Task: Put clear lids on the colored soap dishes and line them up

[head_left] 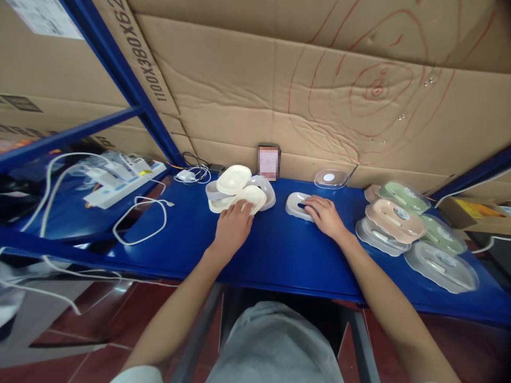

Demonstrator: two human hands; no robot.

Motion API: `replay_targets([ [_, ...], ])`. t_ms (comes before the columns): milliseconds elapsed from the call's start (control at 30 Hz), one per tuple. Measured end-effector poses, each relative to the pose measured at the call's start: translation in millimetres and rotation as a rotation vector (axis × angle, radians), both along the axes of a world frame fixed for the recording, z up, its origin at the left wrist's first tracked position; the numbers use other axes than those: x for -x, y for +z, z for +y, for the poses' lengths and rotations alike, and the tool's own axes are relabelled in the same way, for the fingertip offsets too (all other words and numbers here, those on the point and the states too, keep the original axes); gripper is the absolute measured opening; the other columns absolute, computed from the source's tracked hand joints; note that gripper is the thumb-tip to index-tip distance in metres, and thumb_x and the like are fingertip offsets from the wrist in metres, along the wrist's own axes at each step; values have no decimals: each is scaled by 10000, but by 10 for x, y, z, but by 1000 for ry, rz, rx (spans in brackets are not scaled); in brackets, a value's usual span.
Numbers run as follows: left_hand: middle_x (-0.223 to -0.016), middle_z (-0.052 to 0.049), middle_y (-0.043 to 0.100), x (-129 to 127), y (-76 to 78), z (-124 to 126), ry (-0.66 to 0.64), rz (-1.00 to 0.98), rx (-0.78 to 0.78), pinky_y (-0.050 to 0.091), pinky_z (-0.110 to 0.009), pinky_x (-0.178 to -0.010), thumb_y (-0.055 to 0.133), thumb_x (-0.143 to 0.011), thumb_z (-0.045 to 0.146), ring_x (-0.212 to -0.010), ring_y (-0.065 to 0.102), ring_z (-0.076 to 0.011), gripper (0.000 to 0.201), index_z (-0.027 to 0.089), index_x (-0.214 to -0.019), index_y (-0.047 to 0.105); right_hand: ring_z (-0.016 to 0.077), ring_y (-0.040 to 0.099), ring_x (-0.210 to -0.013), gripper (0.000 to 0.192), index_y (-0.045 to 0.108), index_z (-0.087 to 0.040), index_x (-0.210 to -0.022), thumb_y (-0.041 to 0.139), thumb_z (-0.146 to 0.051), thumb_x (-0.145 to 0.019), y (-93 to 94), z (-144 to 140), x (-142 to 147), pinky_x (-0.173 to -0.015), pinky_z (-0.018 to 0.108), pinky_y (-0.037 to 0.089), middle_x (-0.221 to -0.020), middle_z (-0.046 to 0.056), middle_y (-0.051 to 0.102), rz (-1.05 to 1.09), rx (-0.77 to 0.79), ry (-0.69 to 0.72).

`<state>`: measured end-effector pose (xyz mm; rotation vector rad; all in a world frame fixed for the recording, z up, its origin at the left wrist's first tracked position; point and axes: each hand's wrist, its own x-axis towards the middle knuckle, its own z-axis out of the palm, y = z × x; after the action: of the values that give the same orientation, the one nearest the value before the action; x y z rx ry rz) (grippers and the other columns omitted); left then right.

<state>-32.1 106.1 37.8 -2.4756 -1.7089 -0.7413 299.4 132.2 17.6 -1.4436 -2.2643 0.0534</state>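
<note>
My left hand [235, 226] is on the near cream oval plastic dish [258, 196], fingers bent over its front rim. That dish lies in a small pile with another cream dish [234, 179] on top and pale grey dishes [268, 192] partly covered beneath. To the right, my right hand [325, 214] grips the right end of a whitish oval dish [294, 204] that rests on the table and has a dark opening in its top. The fingertips hide part of that dish. Both thumbs are only partly visible.
Several lidded dishes [395, 218] in pink, green and grey are piled at right. A clear oval lid [331, 179] with a white round sticker lies behind my right hand. A phone-like device [269, 162] leans against the cardboard [223, 106]. White cables and a power strip [120, 189] are left.
</note>
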Motion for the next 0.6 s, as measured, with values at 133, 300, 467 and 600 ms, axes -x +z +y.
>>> replay_targets([
  [133,-1295,-120,747,-19,-109,-405,-154,2,24,577,-460,-992,482,-1032,125,-1176,720,-299,316,219,-1208,727,322,495,-1524,377,735,-275,-1332,603,-489,-1051,52,-49,66,-1221,541,400,-1460,69,703,-32,61,82],
  [300,-1283,-71,758,-243,-226,-842,-470,-11,82,475,-504,-1166,476,-1013,32,-1228,701,-236,463,270,-1361,667,274,639,-1383,391,680,-274,-1417,498,-431,-1109,191,-284,63,-1222,539,421,-1441,82,717,-8,91,61],
  [467,-1463,-130,638,-309,-344,-869,-483,-127,19,502,-504,-1148,556,-1063,149,-1362,617,-284,430,287,-1467,598,258,589,-1445,386,637,-312,-1457,452,-410,-1133,150,-919,225,-1274,600,343,-1504,74,673,18,104,89],
  [600,-1730,-171,330,-263,-412,-750,-351,-219,49,423,-595,-1234,746,-992,332,-1580,386,-387,733,335,-1640,403,256,504,-1524,403,595,-300,-1509,463,-318,-1129,102,-1264,458,-1308,618,293,-1560,86,622,-24,67,196],
])
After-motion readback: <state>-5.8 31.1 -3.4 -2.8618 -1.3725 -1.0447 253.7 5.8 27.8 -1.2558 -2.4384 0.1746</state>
